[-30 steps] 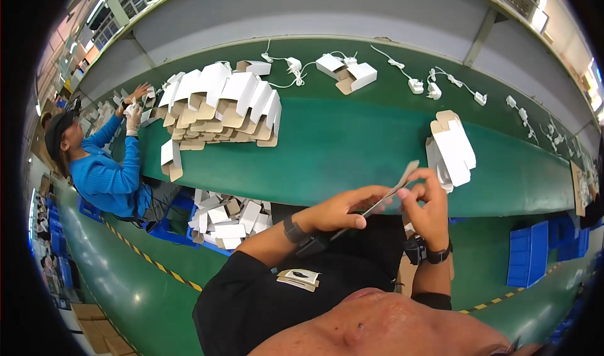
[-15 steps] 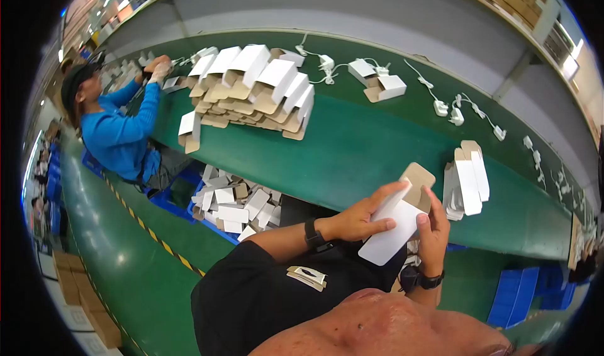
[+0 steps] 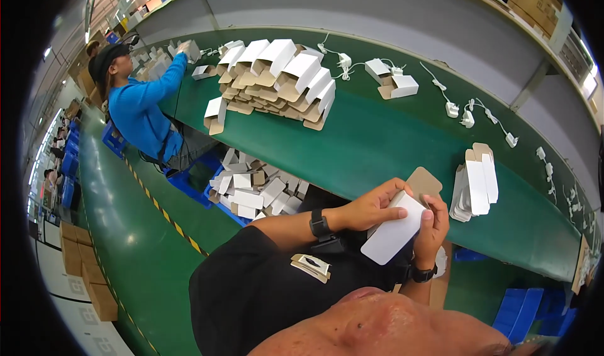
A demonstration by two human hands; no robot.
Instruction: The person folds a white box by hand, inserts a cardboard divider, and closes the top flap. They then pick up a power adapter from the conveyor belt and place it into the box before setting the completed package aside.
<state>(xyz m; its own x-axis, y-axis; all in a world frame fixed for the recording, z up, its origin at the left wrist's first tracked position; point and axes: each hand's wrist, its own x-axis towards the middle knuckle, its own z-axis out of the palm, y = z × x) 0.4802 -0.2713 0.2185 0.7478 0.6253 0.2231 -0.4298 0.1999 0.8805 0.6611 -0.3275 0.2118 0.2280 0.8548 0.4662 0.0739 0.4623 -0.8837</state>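
as the left hand [image 3: 372, 209] and right hand [image 3: 433, 231] pinch the white carton [image 3: 396, 231] between thumbs and fingers near the green bench [image 3: 377, 145], its card looks light, creasable, best held by the edges.

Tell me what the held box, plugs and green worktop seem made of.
Box: likely thin cardboard, smooth white outside, its flap plain tan. Plugs: probably hard plastic, smooth white, with moulded-looking shapes. Worktop: perhaps rubber or vinyl, even green with faint sheen; can't tell which.
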